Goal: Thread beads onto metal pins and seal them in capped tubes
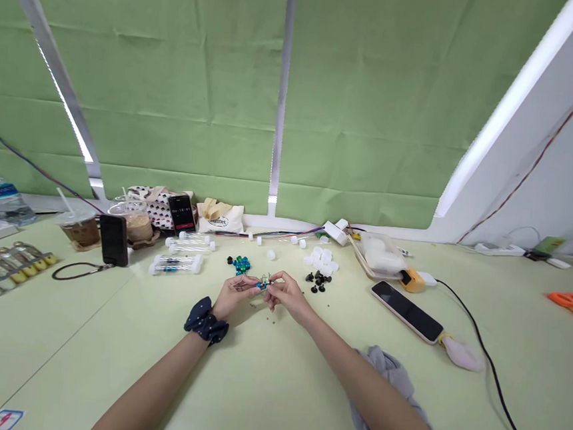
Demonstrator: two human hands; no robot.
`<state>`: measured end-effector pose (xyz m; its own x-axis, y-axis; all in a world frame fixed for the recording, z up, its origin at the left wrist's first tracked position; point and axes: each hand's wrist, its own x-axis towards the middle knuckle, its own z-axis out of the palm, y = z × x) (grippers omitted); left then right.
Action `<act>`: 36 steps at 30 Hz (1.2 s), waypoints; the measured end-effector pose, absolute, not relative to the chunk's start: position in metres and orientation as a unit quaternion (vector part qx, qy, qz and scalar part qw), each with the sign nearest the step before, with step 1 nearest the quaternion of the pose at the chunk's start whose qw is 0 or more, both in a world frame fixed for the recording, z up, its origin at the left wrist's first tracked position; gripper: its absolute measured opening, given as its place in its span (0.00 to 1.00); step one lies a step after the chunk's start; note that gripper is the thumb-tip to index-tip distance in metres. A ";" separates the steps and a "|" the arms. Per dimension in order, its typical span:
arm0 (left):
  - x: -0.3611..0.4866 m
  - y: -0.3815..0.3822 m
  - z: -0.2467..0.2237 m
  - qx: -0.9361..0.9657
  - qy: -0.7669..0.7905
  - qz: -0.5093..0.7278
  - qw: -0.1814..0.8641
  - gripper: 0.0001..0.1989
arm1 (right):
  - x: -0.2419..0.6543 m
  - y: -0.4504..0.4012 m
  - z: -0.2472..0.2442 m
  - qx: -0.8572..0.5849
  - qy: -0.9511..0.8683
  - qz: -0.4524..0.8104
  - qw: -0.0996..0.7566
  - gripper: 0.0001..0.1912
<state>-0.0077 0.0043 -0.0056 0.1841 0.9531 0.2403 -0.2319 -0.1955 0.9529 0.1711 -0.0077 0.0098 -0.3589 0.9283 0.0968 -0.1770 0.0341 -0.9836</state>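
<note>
In the head view my left hand (232, 294) and my right hand (288, 295) meet over the middle of the table, fingers pinched. Between them they hold a small blue piece (262, 284) with thin, wire-like parts; its exact kind is too small to make out. Just beyond my left hand lies a pile of shiny blue and green pieces (241, 264). Several black knob-like pieces (318, 281) sit beyond my right hand, with a heap of white caps (321, 259) behind them. Tiny dark bits (268, 318) are scattered on the table below my fingers.
Clear tubes with white ends (176, 264) lie to the left, near a standing phone (114, 240) and drink cups (78, 229). Rightward are a phone (407, 310), a black cable (485, 356), a plastic tray (376, 256) and grey cloth (392, 378).
</note>
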 end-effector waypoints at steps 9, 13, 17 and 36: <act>-0.002 -0.002 -0.002 0.586 0.314 0.493 0.560 0.10 | 0.170 0.000 0.004 -0.415 -0.545 0.534 0.495 0.20; -0.006 0.002 -0.003 0.558 0.329 0.528 0.549 0.11 | 0.170 -0.008 0.012 -0.359 -0.555 0.576 0.481 0.22; -0.007 0.003 -0.004 0.547 0.332 0.541 0.546 0.12 | 0.169 -0.010 0.011 -0.354 -0.565 0.588 0.459 0.21; -0.004 0.000 -0.004 0.563 0.321 0.511 0.564 0.10 | 0.170 -0.005 0.004 -0.379 -0.570 0.566 0.460 0.20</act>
